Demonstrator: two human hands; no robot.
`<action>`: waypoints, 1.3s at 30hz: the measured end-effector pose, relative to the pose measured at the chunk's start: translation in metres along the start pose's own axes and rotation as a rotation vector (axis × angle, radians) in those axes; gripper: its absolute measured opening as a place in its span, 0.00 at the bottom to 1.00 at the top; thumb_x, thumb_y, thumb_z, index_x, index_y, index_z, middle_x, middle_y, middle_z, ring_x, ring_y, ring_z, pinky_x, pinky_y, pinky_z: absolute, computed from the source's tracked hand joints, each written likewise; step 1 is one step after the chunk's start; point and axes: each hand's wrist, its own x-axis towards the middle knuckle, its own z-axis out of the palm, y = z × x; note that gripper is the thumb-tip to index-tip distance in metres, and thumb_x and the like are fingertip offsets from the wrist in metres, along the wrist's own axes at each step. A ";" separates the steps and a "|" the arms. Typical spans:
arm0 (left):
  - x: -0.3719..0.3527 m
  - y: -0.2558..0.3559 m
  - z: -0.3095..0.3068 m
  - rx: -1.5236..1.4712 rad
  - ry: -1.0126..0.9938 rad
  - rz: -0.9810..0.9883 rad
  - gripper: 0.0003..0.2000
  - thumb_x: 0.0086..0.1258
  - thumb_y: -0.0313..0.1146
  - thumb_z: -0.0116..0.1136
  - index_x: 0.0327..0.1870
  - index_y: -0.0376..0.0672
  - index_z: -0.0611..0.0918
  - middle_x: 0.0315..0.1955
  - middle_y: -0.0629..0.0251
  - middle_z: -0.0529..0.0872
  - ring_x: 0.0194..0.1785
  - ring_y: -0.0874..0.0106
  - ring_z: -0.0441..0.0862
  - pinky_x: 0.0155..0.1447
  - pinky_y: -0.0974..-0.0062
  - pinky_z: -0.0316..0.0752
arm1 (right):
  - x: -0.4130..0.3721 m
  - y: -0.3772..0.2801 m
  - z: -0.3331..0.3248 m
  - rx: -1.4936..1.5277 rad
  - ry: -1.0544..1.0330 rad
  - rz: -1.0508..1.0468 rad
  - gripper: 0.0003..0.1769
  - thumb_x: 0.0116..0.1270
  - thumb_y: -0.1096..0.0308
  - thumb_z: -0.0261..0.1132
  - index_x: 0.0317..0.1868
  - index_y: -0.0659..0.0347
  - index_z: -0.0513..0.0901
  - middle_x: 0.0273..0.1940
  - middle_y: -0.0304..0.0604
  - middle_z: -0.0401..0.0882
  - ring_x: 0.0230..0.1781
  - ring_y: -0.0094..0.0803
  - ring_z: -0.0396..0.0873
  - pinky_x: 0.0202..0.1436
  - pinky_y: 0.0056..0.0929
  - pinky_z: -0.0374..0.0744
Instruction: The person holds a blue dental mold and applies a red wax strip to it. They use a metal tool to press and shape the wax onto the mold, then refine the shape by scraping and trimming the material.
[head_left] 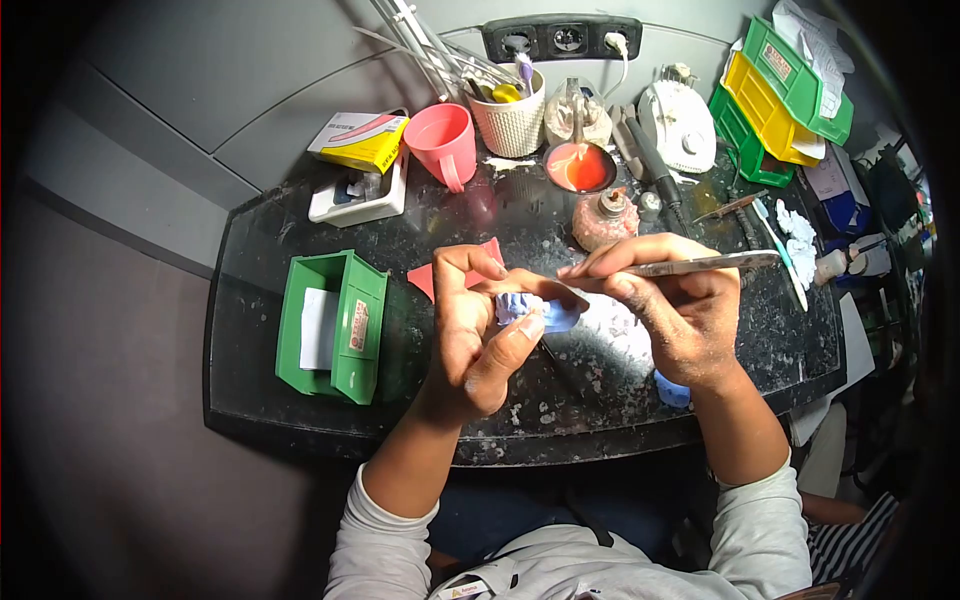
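Observation:
Between the thumb and fingers of my left hand (468,352) is a small blue dental cast (562,317) with a ridged, tooth-shaped end. My right hand (695,325) grips a slim metal wax knife (705,264) like a pen. Its blade tip meets the upper edge of the cast in this view. Behind my left hand, a piece of pink wax sheet (421,280) lies on the black bench, partly hidden by the fingers. A second blue piece (672,390) rests beside my right wrist. White dust and shavings cover the bench beneath both hands.
At the left stands a green bin (364,345) holding paper. Along the back are a pink mug (438,138), a white woven pot (512,125), a pan of red wax (598,170), a wax-spattered burner (600,222), a handpiece (655,165) and stacked bins (765,100). A toothbrush (784,258) lies right.

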 end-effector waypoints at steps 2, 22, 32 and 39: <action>0.000 0.002 -0.004 -0.054 -0.026 -0.043 0.21 0.71 0.27 0.54 0.55 0.43 0.54 0.50 0.37 0.82 0.54 0.65 0.82 0.65 0.64 0.73 | 0.002 0.001 0.001 0.047 0.013 -0.015 0.06 0.72 0.83 0.64 0.46 0.74 0.86 0.44 0.51 0.88 0.44 0.30 0.86 0.50 0.28 0.86; 0.000 0.002 0.000 -0.034 -0.039 -0.051 0.22 0.71 0.24 0.54 0.61 0.38 0.58 0.54 0.40 0.83 0.58 0.67 0.81 0.67 0.66 0.73 | 0.007 -0.001 -0.003 -0.284 -0.060 -0.303 0.11 0.74 0.72 0.64 0.51 0.69 0.87 0.47 0.51 0.90 0.48 0.41 0.89 0.71 0.48 0.74; 0.005 -0.003 -0.006 0.673 0.008 0.293 0.20 0.79 0.33 0.59 0.64 0.27 0.77 0.60 0.41 0.84 0.62 0.59 0.83 0.67 0.64 0.76 | -0.002 -0.005 0.014 -0.734 -0.081 -0.622 0.14 0.61 0.81 0.74 0.48 0.70 0.86 0.46 0.55 0.88 0.47 0.45 0.90 0.60 0.48 0.85; 0.007 -0.003 -0.003 0.750 0.047 0.400 0.22 0.69 0.22 0.66 0.64 0.29 0.80 0.60 0.45 0.85 0.57 0.58 0.87 0.62 0.65 0.80 | -0.006 -0.007 0.017 -0.786 -0.123 -0.624 0.16 0.58 0.80 0.76 0.48 0.70 0.86 0.47 0.54 0.87 0.51 0.48 0.88 0.63 0.50 0.83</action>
